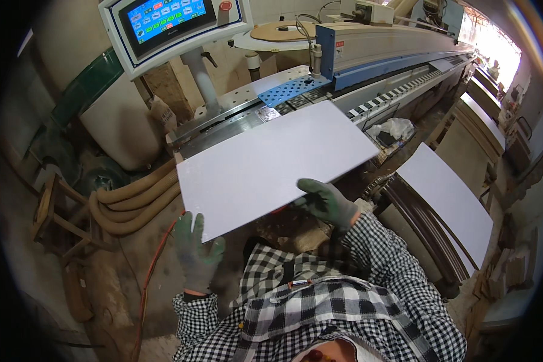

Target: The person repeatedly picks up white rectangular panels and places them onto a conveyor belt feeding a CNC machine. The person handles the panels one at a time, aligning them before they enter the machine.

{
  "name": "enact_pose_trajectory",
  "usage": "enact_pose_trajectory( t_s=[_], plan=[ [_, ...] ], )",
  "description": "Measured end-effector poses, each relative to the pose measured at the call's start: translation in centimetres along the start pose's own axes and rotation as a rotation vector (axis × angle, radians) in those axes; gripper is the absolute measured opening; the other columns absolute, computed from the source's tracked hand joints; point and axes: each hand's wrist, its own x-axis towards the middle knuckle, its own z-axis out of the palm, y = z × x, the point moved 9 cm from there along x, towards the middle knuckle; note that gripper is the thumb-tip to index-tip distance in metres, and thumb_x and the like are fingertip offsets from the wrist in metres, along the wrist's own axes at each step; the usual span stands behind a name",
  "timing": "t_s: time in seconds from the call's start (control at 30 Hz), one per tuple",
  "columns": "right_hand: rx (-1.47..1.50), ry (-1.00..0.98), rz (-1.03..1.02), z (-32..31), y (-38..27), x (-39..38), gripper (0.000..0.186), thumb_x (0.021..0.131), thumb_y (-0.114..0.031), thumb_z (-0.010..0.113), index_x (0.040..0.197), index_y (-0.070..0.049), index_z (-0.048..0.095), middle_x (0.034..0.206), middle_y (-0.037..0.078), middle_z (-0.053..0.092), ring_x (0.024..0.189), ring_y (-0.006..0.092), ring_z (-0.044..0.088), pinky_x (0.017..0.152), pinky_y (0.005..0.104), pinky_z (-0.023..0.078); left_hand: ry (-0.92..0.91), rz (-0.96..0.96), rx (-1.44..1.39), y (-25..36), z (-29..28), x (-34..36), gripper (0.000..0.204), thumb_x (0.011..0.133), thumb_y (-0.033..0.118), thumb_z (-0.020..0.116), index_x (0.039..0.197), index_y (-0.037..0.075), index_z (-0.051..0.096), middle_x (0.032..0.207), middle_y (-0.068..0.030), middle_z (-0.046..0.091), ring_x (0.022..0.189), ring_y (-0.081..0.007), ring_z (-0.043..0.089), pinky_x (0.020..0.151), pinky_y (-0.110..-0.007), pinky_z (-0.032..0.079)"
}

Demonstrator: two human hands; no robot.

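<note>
A white rectangular panel [277, 166] lies tilted in front of me, its far edge over the bed of a long machine [398, 63]. My right hand [326, 203], in a grey and green work glove, grips the panel's near edge, with fingertips on the top face. At the near left corner is my left hand [199, 250], gloved alike. Its fingers are stretched out beside the panel's short edge, and the thumb stands apart near the corner. The right hand's underside is hidden. A blue perforated plate [291, 90] shows just beyond the panel.
A control screen [166, 18] stands on a post at upper left. Brown hoses [136, 205] curl at left near a wooden stool [66, 211]. Another white panel [449, 199] lies on a stack at right. A red cable [154, 262] crosses the floor.
</note>
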Motion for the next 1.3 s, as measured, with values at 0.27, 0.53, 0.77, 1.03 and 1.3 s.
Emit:
enact_pose_trajectory(
  t_s=[0.27,0.53,0.77,1.03,1.3],
  plan=[
    [0.948,0.153,0.296,0.9,2.0,3.5,0.039,0.106,-0.031,0.053,0.135,-0.006,0.054,0.130,0.012,0.063,0.118,0.0240,0.063,0.104,0.0391,0.048,0.105,-0.155,0.179,-5.2,0.9,2.6,0.060,0.088,0.039,0.073,0.142,0.016,0.057,0.149,-0.0114,0.051,0.138,-0.0361,0.045,0.118,-0.054,0.029],
    [0.659,0.492,0.501,-6.0,7.6,-14.2,0.040,0.107,-0.030,0.051,0.133,-0.001,0.057,0.113,0.009,0.069,0.103,0.0197,0.067,0.092,0.0339,0.054,0.134,-0.281,0.252,-5.6,1.5,5.3,0.059,0.080,0.041,0.082,0.133,0.020,0.067,0.128,-0.0084,0.060,0.135,-0.0340,0.045,0.118,-0.054,0.026],
    [0.762,0.729,0.330,-8.4,11.2,-20.6,0.034,0.105,-0.026,0.053,0.128,-0.001,0.060,0.109,0.009,0.068,0.097,0.0211,0.066,0.090,0.0342,0.054,0.137,-0.226,0.202,-1.4,3.1,8.3,0.053,0.075,0.045,0.084,0.120,0.019,0.072,0.113,-0.0061,0.062,0.123,-0.0329,0.050,0.114,-0.053,0.029],
    [0.605,0.810,0.428,-7.3,9.3,-20.2,0.032,0.107,-0.023,0.050,0.127,0.000,0.060,0.109,0.009,0.069,0.094,0.0183,0.068,0.086,0.0320,0.056,0.031,-0.152,0.186,3.3,7.8,12.1,0.074,0.084,0.063,0.070,0.135,0.011,0.060,0.127,-0.0124,0.059,0.131,-0.0306,0.048,0.123,-0.054,0.021],
    [-1.077,1.040,0.206,-16.3,-8.2,-22.6,0.042,0.102,-0.031,0.060,0.128,0.000,0.066,0.125,0.015,0.069,0.118,0.0295,0.063,0.104,0.0393,0.048,-0.152,-0.004,0.273,1.9,10.5,11.6,0.075,0.094,0.058,0.059,0.151,0.010,0.044,0.132,-0.0148,0.064,0.119,-0.0304,0.061,0.112,-0.049,0.036]
  ],
)
